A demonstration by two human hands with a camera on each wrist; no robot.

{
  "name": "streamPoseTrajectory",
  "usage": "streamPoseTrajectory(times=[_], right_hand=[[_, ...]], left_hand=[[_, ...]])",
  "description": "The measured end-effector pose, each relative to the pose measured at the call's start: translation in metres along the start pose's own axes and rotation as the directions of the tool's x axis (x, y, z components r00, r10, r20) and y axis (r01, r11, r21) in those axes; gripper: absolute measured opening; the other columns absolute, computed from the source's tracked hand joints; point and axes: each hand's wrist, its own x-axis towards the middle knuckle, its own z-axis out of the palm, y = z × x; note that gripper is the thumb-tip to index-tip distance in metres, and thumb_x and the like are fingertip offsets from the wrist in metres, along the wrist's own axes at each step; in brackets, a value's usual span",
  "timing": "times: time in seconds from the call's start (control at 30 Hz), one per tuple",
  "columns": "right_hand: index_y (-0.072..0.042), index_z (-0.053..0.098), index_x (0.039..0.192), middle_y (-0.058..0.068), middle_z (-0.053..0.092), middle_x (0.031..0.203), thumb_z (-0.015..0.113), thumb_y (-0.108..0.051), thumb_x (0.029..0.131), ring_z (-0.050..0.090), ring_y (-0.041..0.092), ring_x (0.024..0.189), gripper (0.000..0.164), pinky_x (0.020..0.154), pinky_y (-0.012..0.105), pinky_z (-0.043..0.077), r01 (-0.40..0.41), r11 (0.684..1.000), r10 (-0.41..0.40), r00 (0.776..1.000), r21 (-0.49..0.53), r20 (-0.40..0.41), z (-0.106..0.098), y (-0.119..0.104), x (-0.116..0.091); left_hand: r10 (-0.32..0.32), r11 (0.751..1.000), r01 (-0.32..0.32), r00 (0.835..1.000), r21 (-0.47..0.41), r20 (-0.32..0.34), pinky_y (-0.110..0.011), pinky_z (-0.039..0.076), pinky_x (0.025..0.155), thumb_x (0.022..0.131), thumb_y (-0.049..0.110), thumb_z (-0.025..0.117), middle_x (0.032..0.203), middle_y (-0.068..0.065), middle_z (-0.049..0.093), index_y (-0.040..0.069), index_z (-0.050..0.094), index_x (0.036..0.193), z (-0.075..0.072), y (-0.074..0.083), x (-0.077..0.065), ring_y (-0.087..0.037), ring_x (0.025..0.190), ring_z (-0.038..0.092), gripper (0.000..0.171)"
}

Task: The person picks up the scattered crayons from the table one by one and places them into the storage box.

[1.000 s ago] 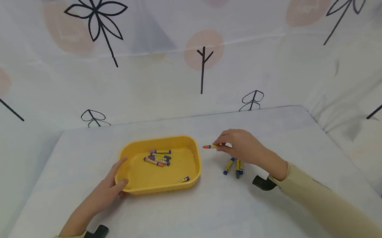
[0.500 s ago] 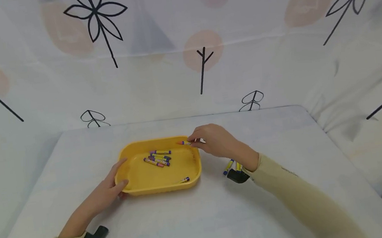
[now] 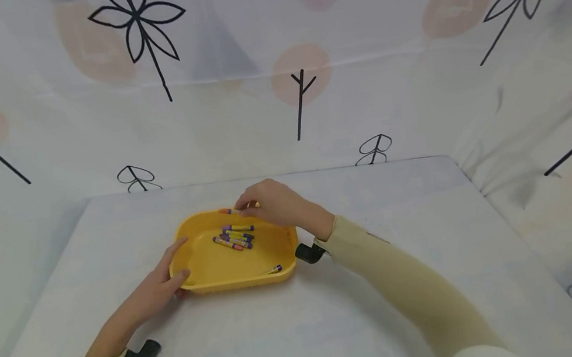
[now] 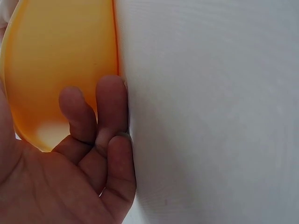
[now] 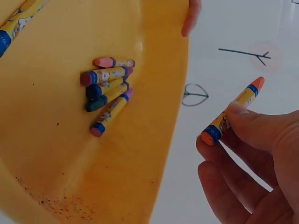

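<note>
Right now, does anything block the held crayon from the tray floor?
No object visibly blocks the orange crayon; the crayon pile covers only part of the yellow tray. Whether the far rim intervenes is unclear.

Yellow tray (image 3: 212, 272); at its far edge, an orange crayon (image 5: 246, 97), yellow-wrapped, blue-banded. Past the whitish worktop's (image 3: 283, 338) far edge, white cloth (image 3: 239, 142) patterned with black line flowers and peach blots.
</note>
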Motion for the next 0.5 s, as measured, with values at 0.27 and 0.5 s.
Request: streamPoseTrajectory(times=[0.27,0.5], right_hand=[[-0.009,0.074,0.116,-0.005,0.071,0.106,0.066,-0.018,0.097,0.063,0.006,0.097,0.023,0.085,0.020,0.048,-0.018,0.985,0.008,0.998,0.172,0.062,0.016,0.008,0.022],[-0.012,0.074,0.117,-0.005,0.072,0.108,0.066,-0.021,0.098,0.063,0.003,0.093,0.023,0.080,0.019,0.049,-0.073,0.983,0.053,0.991,0.170,0.119,0.030,0.010,0.034]], left_hand=[[-0.007,1.000,0.007,1.000,0.006,-0.005,-0.041,0.038,0.078,0.104,0.027,0.050,0.087,-0.008,0.054,0.026,0.009,0.159,-0.001,0.001,-0.001,-0.021,0.074,0.054,0.069],[0.026,0.999,-0.026,1.000,-0.041,0.002,-0.038,0.039,0.072,0.103,0.024,0.052,0.087,-0.009,0.053,0.025,0.010,0.159,0.000,0.001,-0.001,-0.023,0.072,0.052,0.069]])
